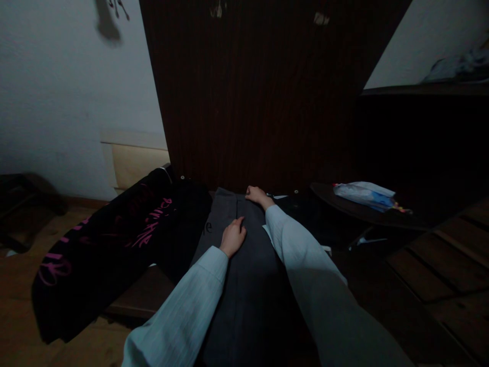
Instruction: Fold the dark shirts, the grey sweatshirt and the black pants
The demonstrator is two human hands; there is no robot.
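Note:
A pair of grey trousers [250, 260], as far as the dim light shows, lies lengthwise in front of me, with dark lettering on its left side. My left hand [234, 237] is on the upper part of the cloth, its fingers curled together on the fabric near the centre seam. Farther off, my right hand [257, 196] is closed on the far edge at the waistband, fingertips bent down. Part of the garment's right side is hidden by my right forearm.
A black cloth with pink lettering [114, 234] drapes over a brown bench or seat [141, 293] on the left. A tall dark wooden panel [252, 102] stands behind. On the right, a small dark shelf [367, 216] bears a clear plastic packet [362, 195].

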